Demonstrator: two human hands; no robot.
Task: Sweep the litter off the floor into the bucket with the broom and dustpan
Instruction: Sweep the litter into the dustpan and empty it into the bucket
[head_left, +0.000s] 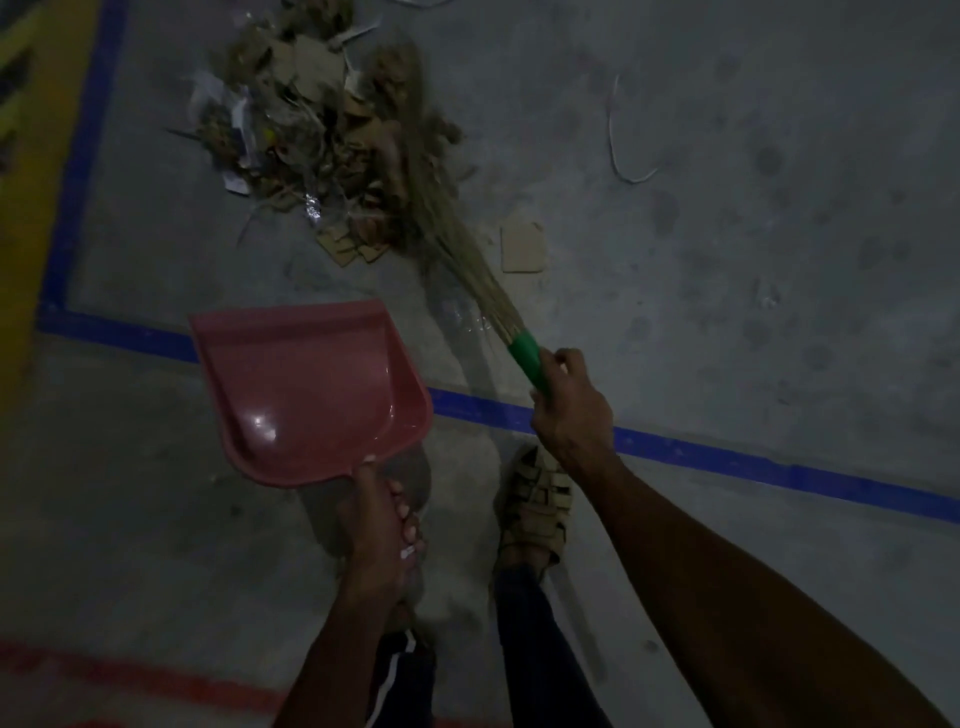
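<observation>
I have my right hand wrapped round the green grip of the broom, fingers clamped on it, and my left hand holding the handle of the dustpan, fingers curled tight round it. The dustpan hangs above the floor, near and left of the broom, with nothing in it as far as I can see. The litter sits in a rough heap at the far side, inside the blue line, and the broom's bristles lie against its right edge. One square of cardboard lies apart, just right of the bristles, and a thin white strip curls further right. No bucket shows, so I cannot tell where it stands.

I judge the gathering mostly done; loading the pan and tipping it out are left, along with the strays.

The litter looks like torn cardboard, paper scraps and crinkled clear plastic, light and ragged. The broom is a bundle of long dry straw fanning from a smooth plastic sleeve. The dustpan is glossy pink plastic, shallow, with a raised rim and flat lip. The floor is dull grey concrete, blotched
</observation>
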